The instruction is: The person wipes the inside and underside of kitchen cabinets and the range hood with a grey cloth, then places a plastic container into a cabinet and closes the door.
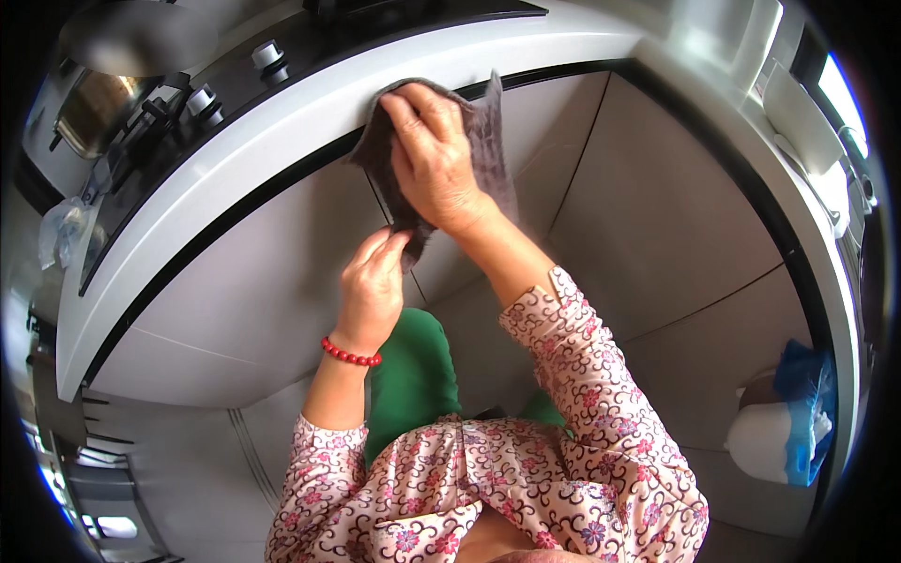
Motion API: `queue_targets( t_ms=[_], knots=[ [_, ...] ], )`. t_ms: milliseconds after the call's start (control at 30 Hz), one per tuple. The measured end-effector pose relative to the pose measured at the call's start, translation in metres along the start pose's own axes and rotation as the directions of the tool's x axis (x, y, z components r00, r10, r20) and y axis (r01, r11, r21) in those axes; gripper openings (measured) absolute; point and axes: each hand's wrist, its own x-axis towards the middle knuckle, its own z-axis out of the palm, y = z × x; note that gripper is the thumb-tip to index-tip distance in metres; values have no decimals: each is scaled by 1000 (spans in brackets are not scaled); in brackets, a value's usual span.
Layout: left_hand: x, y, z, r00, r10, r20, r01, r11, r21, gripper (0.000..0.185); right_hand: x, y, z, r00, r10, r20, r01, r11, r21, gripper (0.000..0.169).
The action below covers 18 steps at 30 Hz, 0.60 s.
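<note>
A dark grey-brown cloth is spread under my right hand, against the front edge of the white countertop and the cabinet fronts below it. The fingers of that hand are bent over the cloth and press or grip it. My left hand, with a red bead bracelet at the wrist, pinches the cloth's lower corner between thumb and fingers. Behind the cloth run a black strip and light grey cabinet doors. The right part of the cloth is blurred.
A black gas hob with silver knobs lies on the counter, a metal pot at its left. A clear plastic bag is at the far left. On the right hangs a white bin with a blue bag.
</note>
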Motion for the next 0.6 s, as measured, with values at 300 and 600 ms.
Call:
queue_targets(
  t_ms=[300,600],
  knots=[
    [-6,1,-6,994,-46,-101,30,989,-148,32,9,-10,-11,965,178,-193,-221,946,-236,48],
    [-35,-22,-10,983,-109,-147,86,984,-158,35,9,-14,-15,990,83,-115,-107,970,-218,44]
  ],
)
